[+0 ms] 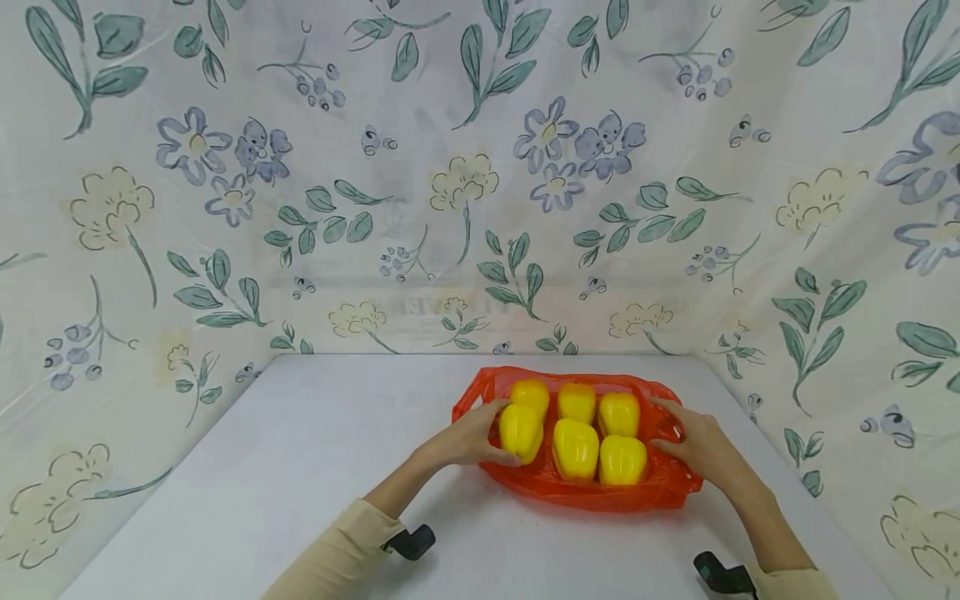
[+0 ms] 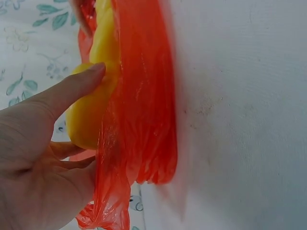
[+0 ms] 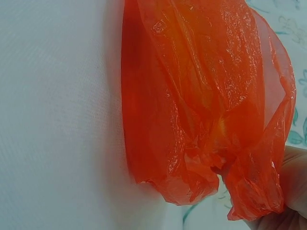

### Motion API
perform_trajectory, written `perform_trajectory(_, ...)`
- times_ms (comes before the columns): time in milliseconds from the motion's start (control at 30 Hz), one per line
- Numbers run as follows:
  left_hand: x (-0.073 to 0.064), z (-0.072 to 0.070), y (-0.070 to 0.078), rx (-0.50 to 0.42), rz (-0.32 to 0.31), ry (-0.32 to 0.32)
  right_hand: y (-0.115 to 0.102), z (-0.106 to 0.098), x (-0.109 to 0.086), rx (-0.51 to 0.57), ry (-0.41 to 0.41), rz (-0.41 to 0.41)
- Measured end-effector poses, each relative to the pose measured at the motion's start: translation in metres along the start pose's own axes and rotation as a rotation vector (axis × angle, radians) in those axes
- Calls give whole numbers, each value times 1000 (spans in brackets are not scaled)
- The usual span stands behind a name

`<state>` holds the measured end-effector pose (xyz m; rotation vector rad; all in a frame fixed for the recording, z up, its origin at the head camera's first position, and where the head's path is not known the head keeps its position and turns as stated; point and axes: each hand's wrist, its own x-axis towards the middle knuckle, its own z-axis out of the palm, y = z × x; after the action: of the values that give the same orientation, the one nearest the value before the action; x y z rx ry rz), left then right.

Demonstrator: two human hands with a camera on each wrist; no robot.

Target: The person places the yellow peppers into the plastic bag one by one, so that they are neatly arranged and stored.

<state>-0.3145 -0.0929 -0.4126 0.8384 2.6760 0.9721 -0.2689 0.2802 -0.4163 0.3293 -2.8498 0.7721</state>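
Several glossy yellow bell peppers sit in a red plastic bag [image 1: 577,497] spread wide at its mouth. At the bag's left end, my left hand [image 1: 471,435] grips the front-left bell pepper [image 1: 521,433]. The left wrist view shows the thumb [image 2: 91,76] on that pepper, with fingers reaching round its other side past the red film. My right hand [image 1: 703,443] is at the bag's right end, thumb and fingers spread apart over the rim, beside a front-right bell pepper [image 1: 622,460]. In the right wrist view a crumpled bag handle [image 3: 256,191] covers most of this hand.
The bag stands on a white table [image 1: 300,467], right of its middle and near the back edge. A cloth [image 1: 420,167] with a flower and leaf print hangs behind and along the sides. Dark wrist cameras [image 1: 412,542] sit on both forearms.
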Motion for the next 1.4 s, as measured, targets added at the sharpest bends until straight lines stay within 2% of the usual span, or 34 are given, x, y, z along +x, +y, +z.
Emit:
perform_trajectory(267,6,4,-1,-34,-5,5,2,-1,1,4,-2,1)
perform_trajectory(733,2,14,-6,-11,-10,-3,2,1,0,16,-18,25)
perform_trajectory(1200,0,16,-6,-8,7,-4,2,-1,2,-8,-1,-1)
perform_trajectory(1400,-4,12,-7,-24,5,-12,2,-1,1,-14,6,-4)
